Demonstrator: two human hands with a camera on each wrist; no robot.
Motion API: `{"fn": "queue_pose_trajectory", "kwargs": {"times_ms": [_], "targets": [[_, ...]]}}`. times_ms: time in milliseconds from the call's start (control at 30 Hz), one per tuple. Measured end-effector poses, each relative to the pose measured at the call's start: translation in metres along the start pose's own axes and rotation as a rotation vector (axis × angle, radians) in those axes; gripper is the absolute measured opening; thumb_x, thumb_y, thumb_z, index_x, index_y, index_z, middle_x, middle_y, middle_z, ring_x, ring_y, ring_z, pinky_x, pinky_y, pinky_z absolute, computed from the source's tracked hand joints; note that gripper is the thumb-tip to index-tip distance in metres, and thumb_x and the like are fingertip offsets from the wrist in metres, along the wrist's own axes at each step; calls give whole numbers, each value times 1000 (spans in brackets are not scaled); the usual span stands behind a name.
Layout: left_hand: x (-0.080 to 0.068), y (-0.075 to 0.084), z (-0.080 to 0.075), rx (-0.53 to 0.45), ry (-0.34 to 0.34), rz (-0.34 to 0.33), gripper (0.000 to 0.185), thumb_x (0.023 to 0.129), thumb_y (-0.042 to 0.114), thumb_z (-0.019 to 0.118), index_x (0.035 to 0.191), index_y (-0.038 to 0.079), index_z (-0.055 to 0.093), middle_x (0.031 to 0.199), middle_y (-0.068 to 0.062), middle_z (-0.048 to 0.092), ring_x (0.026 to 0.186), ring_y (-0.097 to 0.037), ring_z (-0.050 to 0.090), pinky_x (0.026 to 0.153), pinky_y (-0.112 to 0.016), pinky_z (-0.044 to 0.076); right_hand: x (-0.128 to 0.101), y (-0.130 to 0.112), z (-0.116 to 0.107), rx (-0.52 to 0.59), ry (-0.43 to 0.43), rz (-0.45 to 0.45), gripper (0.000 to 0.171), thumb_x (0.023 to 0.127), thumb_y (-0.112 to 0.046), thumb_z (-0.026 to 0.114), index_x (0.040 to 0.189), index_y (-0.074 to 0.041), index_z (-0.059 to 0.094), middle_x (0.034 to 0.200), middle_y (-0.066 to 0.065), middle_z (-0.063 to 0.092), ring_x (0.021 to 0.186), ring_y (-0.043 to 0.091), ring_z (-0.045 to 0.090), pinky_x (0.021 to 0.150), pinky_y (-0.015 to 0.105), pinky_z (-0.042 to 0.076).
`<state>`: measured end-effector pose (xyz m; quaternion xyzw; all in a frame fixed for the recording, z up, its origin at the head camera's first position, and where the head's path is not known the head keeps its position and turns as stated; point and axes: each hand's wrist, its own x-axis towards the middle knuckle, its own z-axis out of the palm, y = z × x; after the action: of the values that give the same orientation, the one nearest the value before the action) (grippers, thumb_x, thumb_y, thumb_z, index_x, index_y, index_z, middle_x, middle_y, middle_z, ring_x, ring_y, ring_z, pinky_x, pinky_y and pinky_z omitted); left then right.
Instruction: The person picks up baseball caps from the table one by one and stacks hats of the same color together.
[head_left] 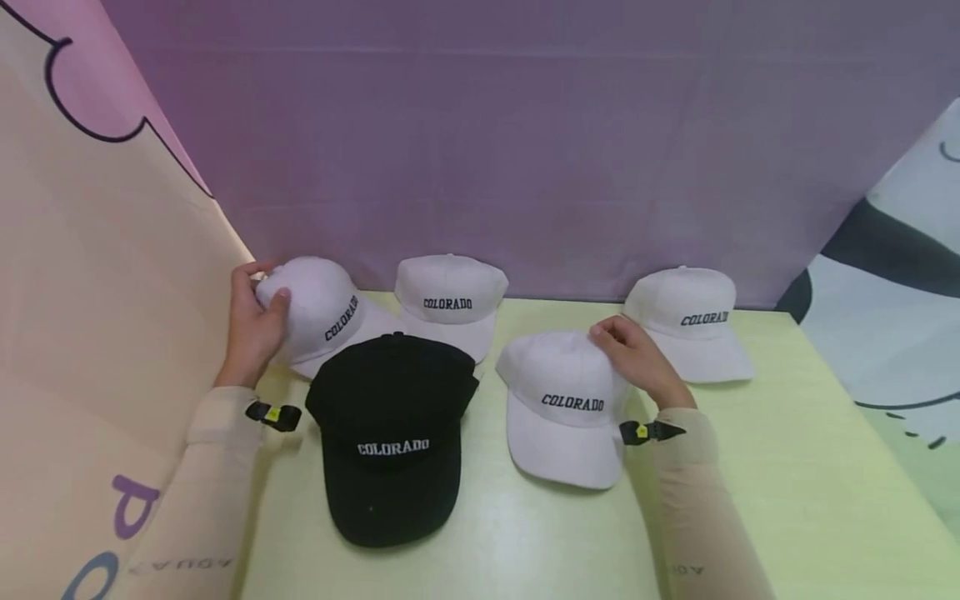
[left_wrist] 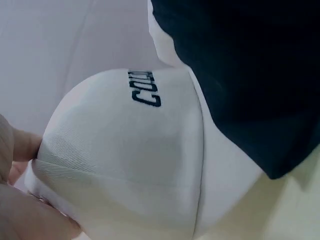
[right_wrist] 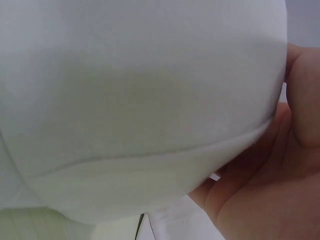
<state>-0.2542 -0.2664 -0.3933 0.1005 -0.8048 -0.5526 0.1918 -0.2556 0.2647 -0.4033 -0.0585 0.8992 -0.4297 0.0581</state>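
Note:
At the back left, my left hand (head_left: 257, 325) grips a white baseball cap (head_left: 311, 292) by the rear of its crown, thumb on the near side. In the left wrist view this cap (left_wrist: 120, 135) is tilted, its lettering turned sideways, and the fingers hold its back edge. My right hand (head_left: 641, 358) pinches another white cap (head_left: 562, 367) at the rear right of its crown, brim facing me. The right wrist view is mostly filled by that cap's crown (right_wrist: 150, 100), with the hand (right_wrist: 265, 185) curled at its edge. A black cap (head_left: 390, 408) lies between the hands, overlapping the left-hand cap in the head view.
Two more white caps rest along the back, one in the middle (head_left: 450, 287) and one at the right (head_left: 686, 304) beyond my right hand. The pale yellow table (head_left: 825, 483) meets a purple backdrop (head_left: 525, 150). A printed side panel (head_left: 97, 292) stands close on the left.

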Motion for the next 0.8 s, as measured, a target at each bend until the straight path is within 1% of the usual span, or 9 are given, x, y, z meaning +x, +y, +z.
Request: {"fn": "queue_pose_trajectory", "kwargs": {"times_ms": [133, 233, 333, 400, 500, 567, 633, 667, 800], "targets": [[-1, 16, 0, -10, -8, 126, 48, 104, 4, 43, 150, 13, 34, 107, 4, 41, 117, -21, 47, 106, -44, 40, -1, -1, -2, -24, -16, 8, 53, 107, -52, 44, 125, -4, 59, 126, 19, 61, 113, 29, 55, 93, 38, 44], [-2, 31, -2, 0, -17, 233, 48, 102, -2, 43, 148, 12, 37, 110, 3, 43, 116, -17, 46, 105, -35, 37, -2, 1, -3, -35, -27, 14, 53, 107, -53, 43, 123, -4, 60, 123, 18, 63, 109, 28, 56, 91, 36, 44], [-3, 45, -5, 31, -35, 312, 47, 103, -2, 43, 148, 13, 40, 121, -5, 49, 120, -19, 48, 108, -34, 36, -3, 3, -4, -30, -33, 13, 52, 107, -52, 43, 121, -5, 61, 120, 17, 63, 107, 27, 56, 91, 36, 44], [-4, 54, -7, 56, -50, 355, 46, 103, -2, 42, 147, 12, 40, 129, -14, 51, 124, -24, 49, 110, -37, 36, -2, 6, -5, -24, -34, 10, 52, 108, -52, 43, 122, -5, 61, 121, 17, 63, 108, 26, 56, 91, 36, 44], [-3, 65, -8, 79, -57, 446, 44, 101, -4, 43, 144, 7, 45, 130, -21, 54, 124, -31, 51, 111, -39, 36, -2, 8, -5, -20, -34, 13, 51, 107, -52, 43, 122, -6, 61, 122, 16, 63, 109, 25, 55, 91, 36, 44], [-3, 74, -7, 115, -54, 535, 42, 98, -9, 44, 140, 1, 48, 129, -24, 55, 124, -34, 51, 111, -39, 36, -3, 8, -6, -20, -35, 15, 50, 107, -52, 43, 120, -7, 62, 119, 15, 63, 107, 24, 55, 89, 35, 44], [-4, 84, -5, 172, -56, 624, 39, 97, -11, 45, 135, -3, 52, 126, -27, 53, 121, -37, 51, 106, -42, 38, -4, 8, -7, -22, -35, 21, 49, 107, -52, 44, 116, -7, 62, 114, 13, 63, 103, 23, 55, 87, 34, 45], [-6, 90, -4, 207, -62, 657, 38, 98, -10, 44, 134, -3, 53, 125, -26, 52, 116, -37, 51, 100, -43, 39, -4, 8, -8, -24, -35, 25, 48, 107, -52, 44, 114, -8, 62, 111, 12, 62, 101, 23, 55, 86, 34, 45], [-13, 114, 2, 313, -87, 781, 33, 100, -9, 42, 128, -2, 58, 110, -25, 49, 94, -33, 46, 80, -40, 36, -6, 9, -11, -27, -35, 31, 49, 107, -52, 44, 112, -7, 62, 109, 11, 62, 99, 23, 55, 85, 34, 44]]}}
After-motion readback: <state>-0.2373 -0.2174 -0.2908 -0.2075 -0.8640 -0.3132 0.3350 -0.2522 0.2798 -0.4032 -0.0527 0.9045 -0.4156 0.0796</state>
